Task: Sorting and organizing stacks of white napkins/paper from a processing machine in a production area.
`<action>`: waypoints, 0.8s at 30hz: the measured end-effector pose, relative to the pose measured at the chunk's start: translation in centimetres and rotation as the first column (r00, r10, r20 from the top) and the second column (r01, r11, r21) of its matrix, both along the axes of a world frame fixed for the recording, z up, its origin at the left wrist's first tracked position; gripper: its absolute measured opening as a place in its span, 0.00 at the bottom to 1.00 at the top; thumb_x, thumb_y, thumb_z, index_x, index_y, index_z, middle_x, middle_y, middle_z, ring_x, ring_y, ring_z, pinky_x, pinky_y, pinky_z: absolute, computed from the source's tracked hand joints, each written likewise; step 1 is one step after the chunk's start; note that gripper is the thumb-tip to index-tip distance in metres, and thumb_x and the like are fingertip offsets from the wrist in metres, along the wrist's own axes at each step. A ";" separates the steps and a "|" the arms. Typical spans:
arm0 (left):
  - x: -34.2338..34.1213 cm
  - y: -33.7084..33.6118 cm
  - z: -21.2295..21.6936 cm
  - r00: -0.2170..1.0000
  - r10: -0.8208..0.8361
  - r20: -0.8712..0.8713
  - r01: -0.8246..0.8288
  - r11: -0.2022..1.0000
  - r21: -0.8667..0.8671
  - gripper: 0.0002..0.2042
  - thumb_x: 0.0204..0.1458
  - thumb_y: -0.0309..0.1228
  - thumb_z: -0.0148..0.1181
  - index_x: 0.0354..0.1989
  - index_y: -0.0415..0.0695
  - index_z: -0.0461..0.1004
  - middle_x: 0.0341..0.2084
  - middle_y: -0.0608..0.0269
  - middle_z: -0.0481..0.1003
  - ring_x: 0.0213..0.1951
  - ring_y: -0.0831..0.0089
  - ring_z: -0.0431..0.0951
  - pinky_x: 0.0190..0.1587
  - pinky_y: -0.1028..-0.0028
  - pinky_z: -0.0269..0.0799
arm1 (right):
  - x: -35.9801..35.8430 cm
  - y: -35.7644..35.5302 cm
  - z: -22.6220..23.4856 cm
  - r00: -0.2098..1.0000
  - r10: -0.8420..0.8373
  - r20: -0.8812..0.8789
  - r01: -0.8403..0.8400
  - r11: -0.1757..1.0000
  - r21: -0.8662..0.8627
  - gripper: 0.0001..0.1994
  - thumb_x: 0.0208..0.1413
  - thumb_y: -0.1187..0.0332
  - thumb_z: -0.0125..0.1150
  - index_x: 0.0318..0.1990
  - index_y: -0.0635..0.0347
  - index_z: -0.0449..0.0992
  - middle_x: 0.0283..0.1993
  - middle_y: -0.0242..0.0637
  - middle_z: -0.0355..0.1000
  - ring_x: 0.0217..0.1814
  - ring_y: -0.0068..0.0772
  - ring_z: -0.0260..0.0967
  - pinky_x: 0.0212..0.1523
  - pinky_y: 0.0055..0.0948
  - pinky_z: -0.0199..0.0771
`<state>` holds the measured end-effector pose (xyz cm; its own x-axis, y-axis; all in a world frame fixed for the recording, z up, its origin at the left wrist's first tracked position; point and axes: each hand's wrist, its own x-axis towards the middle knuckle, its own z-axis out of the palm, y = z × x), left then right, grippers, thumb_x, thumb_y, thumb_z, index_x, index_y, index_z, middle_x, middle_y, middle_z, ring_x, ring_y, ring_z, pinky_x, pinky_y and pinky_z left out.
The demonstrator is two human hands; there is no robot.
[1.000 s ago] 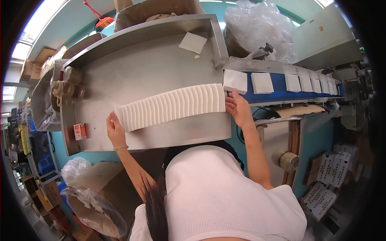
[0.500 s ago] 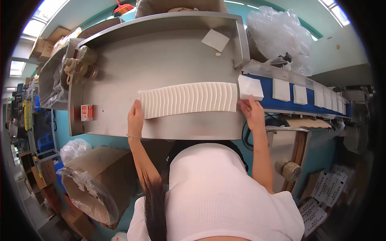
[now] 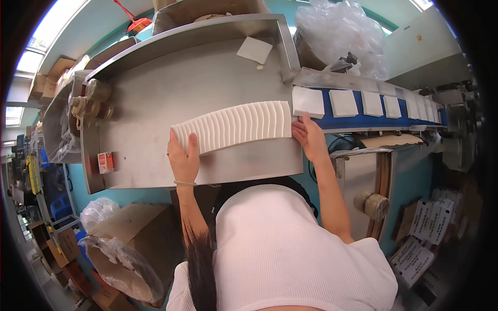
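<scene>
A long row of white folded napkins (image 3: 238, 124), standing on edge in ridged groups, curves across the steel tray table (image 3: 155, 83). My left hand (image 3: 183, 158) is closed round its left end, fingers against the end and thumb on the near side. At the row's right end is my right hand (image 3: 310, 136), its fingers apart and bent, close to the last napkins. The tip of its uppermost digit touches the near edge of a flat napkin stack (image 3: 308, 101) at the start of the blue conveyor belt (image 3: 359, 121). Whether the other fingers press on the row is unclear.
More napkin stacks (image 3: 343, 103) lie along the belt to the right. A loose white napkin (image 3: 254, 50) rests near the tray's far rim. A small red and white box (image 3: 106, 162) stands at the left wall. A cardboard box (image 3: 136, 223) with a plastic liner stands below left.
The view has shifted and turned slightly. My left hand has moved inward round the row's end, its thumb now on the near side. My right hand stays beside the first stack.
</scene>
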<state>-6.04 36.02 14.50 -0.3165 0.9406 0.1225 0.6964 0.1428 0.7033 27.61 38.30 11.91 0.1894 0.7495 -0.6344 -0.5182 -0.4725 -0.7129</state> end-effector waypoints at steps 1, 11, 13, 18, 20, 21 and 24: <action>0.1 0.1 -0.1 1.000 -0.010 0.000 0.010 1.000 0.000 0.37 0.59 0.48 0.56 0.64 0.26 0.55 0.54 0.34 0.66 0.58 0.44 0.66 0.60 0.58 0.61 | -0.8 -0.1 1.1 0.981 0.165 0.106 -0.163 0.986 -0.019 0.24 0.60 0.48 0.58 0.52 0.59 0.71 0.45 0.34 0.73 0.42 0.25 0.71 0.38 0.21 0.71; 0.8 0.5 0.4 0.977 -0.051 -0.206 0.066 0.996 0.066 0.41 0.48 0.48 0.68 0.65 0.38 0.58 0.55 0.38 0.66 0.56 0.44 0.68 0.56 0.54 0.66 | 0.8 -1.3 0.1 0.987 0.152 0.054 -0.153 0.988 0.001 0.14 0.62 0.66 0.56 0.49 0.67 0.71 0.41 0.41 0.74 0.44 0.31 0.74 0.36 0.22 0.76; 1.4 0.3 0.4 0.974 -0.082 -0.213 0.097 0.993 0.061 0.41 0.47 0.48 0.69 0.65 0.38 0.58 0.55 0.38 0.66 0.56 0.44 0.68 0.56 0.54 0.66 | 1.2 -0.3 -1.3 0.985 -0.108 -0.133 0.120 0.989 0.091 0.14 0.63 0.63 0.57 0.47 0.67 0.71 0.41 0.42 0.74 0.47 0.33 0.75 0.35 0.21 0.76; 2.1 0.0 0.8 0.976 -0.054 -0.212 0.074 0.993 0.088 0.40 0.48 0.46 0.68 0.65 0.38 0.58 0.57 0.39 0.65 0.58 0.43 0.65 0.59 0.54 0.63 | -4.1 -0.1 1.9 0.819 0.327 0.472 -0.419 0.902 0.103 0.23 0.60 0.48 0.57 0.50 0.59 0.73 0.37 0.26 0.71 0.36 0.15 0.64 0.34 0.19 0.66; 2.0 -0.2 0.8 0.981 -0.077 -0.181 0.088 0.995 0.053 0.39 0.48 0.45 0.68 0.65 0.38 0.58 0.57 0.40 0.65 0.59 0.44 0.64 0.60 0.54 0.62 | -4.7 0.0 0.7 0.824 0.397 0.405 -0.474 0.874 0.108 0.21 0.61 0.50 0.58 0.50 0.57 0.73 0.36 0.26 0.71 0.35 0.17 0.64 0.33 0.19 0.65; 1.6 -0.3 0.8 0.985 -0.089 -0.150 0.093 0.996 0.017 0.39 0.49 0.44 0.68 0.65 0.38 0.58 0.58 0.40 0.65 0.59 0.44 0.64 0.60 0.55 0.61 | -4.7 -0.3 0.8 0.825 0.393 0.406 -0.471 0.875 0.111 0.21 0.61 0.50 0.58 0.50 0.57 0.73 0.36 0.26 0.71 0.35 0.17 0.64 0.33 0.19 0.65; 0.5 -0.9 0.6 0.987 -0.104 -0.119 0.107 0.994 0.018 0.39 0.49 0.43 0.68 0.65 0.37 0.58 0.57 0.41 0.65 0.59 0.45 0.64 0.61 0.56 0.60 | -4.4 -1.0 0.8 0.927 0.375 0.016 -0.375 0.926 0.034 0.19 0.60 0.53 0.58 0.52 0.56 0.72 0.41 0.28 0.72 0.37 0.19 0.66 0.37 0.20 0.66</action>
<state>-5.50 35.14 15.14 -0.1978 0.9643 0.1760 0.7846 0.0481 0.6181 23.23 37.26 12.73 -0.1040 0.7889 -0.6056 -0.3017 -0.6053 -0.7366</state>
